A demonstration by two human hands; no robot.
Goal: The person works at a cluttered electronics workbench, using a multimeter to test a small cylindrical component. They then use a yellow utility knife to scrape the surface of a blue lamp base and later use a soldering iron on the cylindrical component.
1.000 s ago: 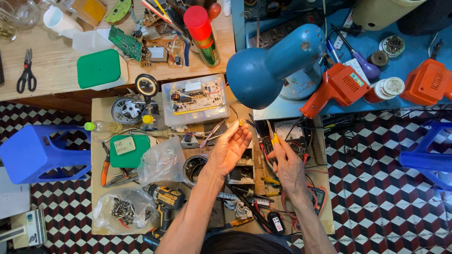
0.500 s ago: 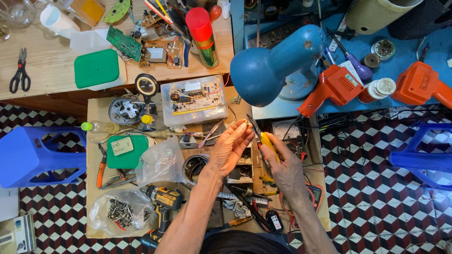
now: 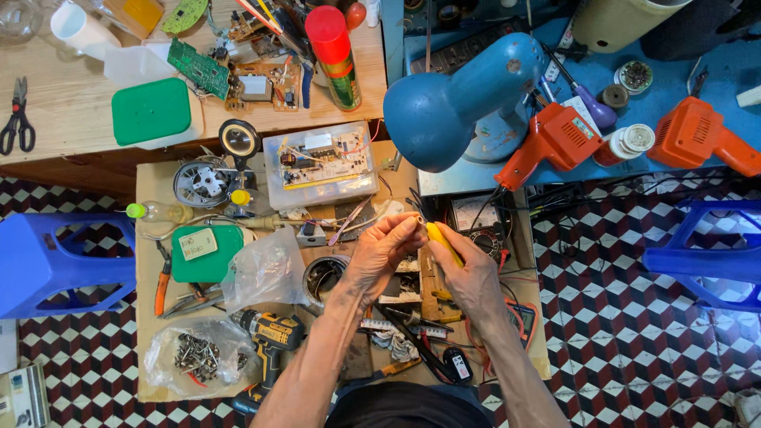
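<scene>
- Both hands meet at a yellow-handled tool (image 3: 441, 240), its long axis slanting from upper left to lower right.
- Right hand (image 3: 469, 273) fingers wrap the handle.
- Left hand (image 3: 379, 255) fingertips pinch its upper-left end.

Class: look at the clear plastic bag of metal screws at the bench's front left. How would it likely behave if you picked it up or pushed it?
The clear plastic bag looks thin and crumpled, so it would probably sag rather than hold shape. Its heap of metal screws suggests it is heavy for its size and may shift inside. Pushed, it would likely drag and bunch, not roll.
</scene>
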